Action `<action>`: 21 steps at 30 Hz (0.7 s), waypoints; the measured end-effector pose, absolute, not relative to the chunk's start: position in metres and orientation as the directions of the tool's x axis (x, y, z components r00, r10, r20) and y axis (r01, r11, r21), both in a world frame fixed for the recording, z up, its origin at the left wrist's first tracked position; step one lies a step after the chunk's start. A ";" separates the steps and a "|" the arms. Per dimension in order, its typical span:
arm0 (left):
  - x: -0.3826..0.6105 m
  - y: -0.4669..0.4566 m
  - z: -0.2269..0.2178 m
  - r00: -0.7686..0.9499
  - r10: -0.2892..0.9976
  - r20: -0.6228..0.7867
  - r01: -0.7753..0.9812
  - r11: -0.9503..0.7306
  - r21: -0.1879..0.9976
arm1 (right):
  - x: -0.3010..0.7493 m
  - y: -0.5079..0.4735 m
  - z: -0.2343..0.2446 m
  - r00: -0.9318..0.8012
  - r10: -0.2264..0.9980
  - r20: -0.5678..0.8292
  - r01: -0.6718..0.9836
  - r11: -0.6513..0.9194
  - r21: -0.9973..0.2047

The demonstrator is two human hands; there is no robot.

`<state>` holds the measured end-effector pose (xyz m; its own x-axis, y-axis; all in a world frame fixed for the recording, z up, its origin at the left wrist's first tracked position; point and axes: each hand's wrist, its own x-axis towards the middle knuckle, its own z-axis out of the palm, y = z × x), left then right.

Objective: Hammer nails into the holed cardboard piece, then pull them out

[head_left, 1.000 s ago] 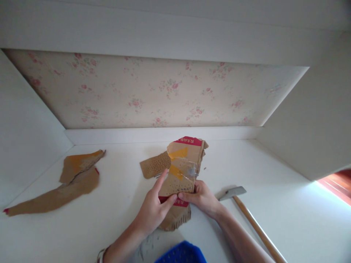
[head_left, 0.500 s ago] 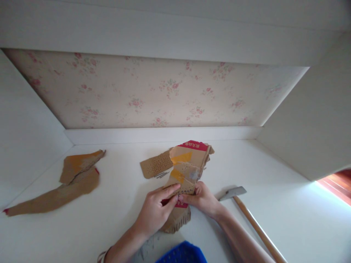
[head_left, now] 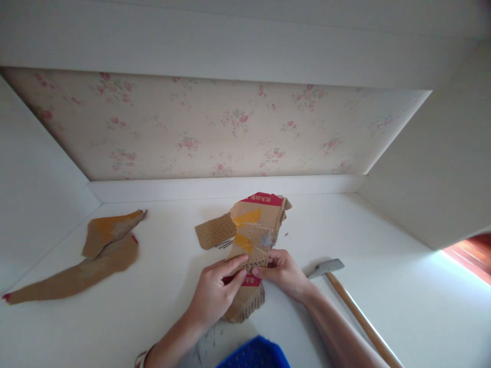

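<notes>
A torn, layered piece of cardboard (head_left: 251, 212), brown with red printed bands and yellow patches, is held up in front of me. My left hand (head_left: 218, 286) grips its left edge, fingers over the front face. My right hand (head_left: 284, 271) pinches the right edge, with the thumb on the front near a row of small dark nails (head_left: 256, 265) stuck in the card. The fingers behind the card are hidden. Behind it on the white surface lie a cardboard strip full of punched holes (head_left: 217, 231) and several loose nails (head_left: 224, 244).
To the right, a hammer (head_left: 330, 267) with a wooden handle (head_left: 358, 312) lies beside my right forearm. Torn cardboard scraps (head_left: 111, 266) rest at the left. A blue plastic basket (head_left: 257, 352) stands at the near edge. White panels and a flowered wall enclose the surface.
The held cardboard has shifted slightly left. My right thumb has drawn a little away from my left fingertips, and more of the nail row shows.
</notes>
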<state>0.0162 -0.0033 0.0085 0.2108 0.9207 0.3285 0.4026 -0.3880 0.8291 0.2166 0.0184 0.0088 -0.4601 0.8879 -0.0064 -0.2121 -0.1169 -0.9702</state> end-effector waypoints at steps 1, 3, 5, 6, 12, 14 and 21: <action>0.016 -0.003 0.009 0.214 0.918 0.334 0.405 -0.394 0.825 | 0.216 0.018 0.008 -0.464 0.886 -0.006 -0.210 -0.117 -0.971; 0.017 -0.004 0.008 0.216 0.915 0.341 0.406 -0.402 0.821 | 0.216 0.019 0.006 -0.471 0.882 -0.006 -0.207 -0.117 -0.971; 0.017 -0.004 0.008 0.214 0.914 0.345 0.410 -0.405 0.817 | 0.215 0.019 0.005 -0.472 0.882 -0.004 -0.211 -0.117 -0.970; 0.017 -0.004 0.008 0.208 0.915 0.345 0.413 -0.402 0.817 | 0.215 0.020 0.004 -0.472 0.882 -0.002 -0.215 -0.117 -0.970; 0.016 -0.005 0.009 0.185 0.930 0.319 0.422 -0.368 0.829 | 0.215 0.020 0.009 -0.490 0.872 0.000 -0.226 -0.127 -0.966; 0.016 -0.005 0.010 0.194 0.930 0.313 0.416 -0.367 0.832 | 0.216 0.019 0.012 -0.499 0.867 -0.005 -0.217 -0.131 -0.967; 0.015 -0.004 0.009 0.214 0.924 0.316 0.397 -0.378 0.837 | 0.217 0.019 0.013 -0.486 0.873 -0.037 -0.177 -0.140 -0.974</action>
<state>0.0151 -0.0042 0.0087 0.2140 0.9242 0.3162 0.3966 -0.3781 0.8365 0.2167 0.0191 0.0131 -0.4857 0.8734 -0.0367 -0.1774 -0.1396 -0.9742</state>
